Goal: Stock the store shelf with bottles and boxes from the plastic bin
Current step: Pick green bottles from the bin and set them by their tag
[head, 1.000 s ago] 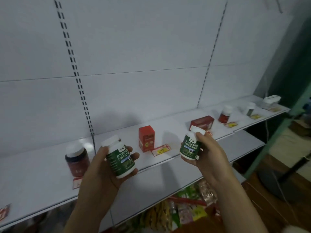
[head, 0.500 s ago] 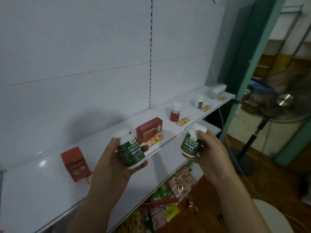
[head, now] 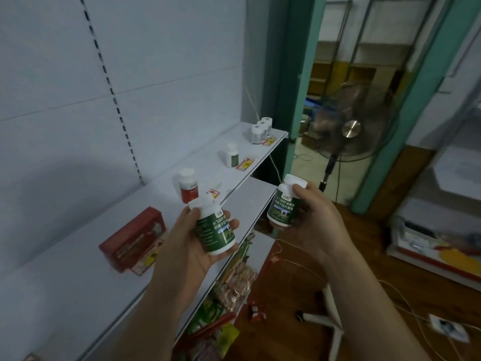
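Above the white shelf (head: 78,295), I am holding 2 green-labelled bottles. My left hand (head: 187,246) is gripping the left bottle (head: 212,227), its cap tilting up-left. My right hand (head: 312,220) is gripping the right bottle (head: 283,203), nearly upright, cap leaning slightly right.

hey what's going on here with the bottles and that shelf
A person is stocking a white store shelf. The left hand grips one green-labelled bottle and the right hand grips a matching one, both held in front of the shelf, not yet set down. On the shelf stand a red box, a red bottle and white bottles further along.
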### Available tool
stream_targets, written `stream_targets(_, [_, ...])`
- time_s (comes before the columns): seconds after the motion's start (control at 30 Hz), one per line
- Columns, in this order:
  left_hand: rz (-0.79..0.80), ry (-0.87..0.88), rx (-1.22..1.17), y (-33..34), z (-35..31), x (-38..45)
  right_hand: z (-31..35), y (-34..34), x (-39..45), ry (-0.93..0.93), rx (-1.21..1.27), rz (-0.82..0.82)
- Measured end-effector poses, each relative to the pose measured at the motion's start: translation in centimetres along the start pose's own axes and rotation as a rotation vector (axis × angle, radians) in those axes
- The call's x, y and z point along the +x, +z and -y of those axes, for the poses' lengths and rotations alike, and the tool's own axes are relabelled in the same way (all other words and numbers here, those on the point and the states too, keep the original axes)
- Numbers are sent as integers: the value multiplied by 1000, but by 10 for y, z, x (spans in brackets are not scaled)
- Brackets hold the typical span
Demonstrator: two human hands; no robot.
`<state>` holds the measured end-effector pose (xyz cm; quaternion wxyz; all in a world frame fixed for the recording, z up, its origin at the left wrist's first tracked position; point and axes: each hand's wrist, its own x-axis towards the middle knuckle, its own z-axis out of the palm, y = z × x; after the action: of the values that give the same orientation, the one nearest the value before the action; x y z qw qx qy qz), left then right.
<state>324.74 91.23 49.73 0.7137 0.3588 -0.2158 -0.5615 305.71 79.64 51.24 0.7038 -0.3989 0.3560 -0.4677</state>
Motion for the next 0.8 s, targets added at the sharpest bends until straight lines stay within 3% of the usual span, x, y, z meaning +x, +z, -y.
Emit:
stream_targets(0.5, [-87,93,-8,111,81,185,84,-115,203,62,-81,146])
stream_targets(0.8, [-239,148,23,105,82,280,77,-112,334,97,-228,227])
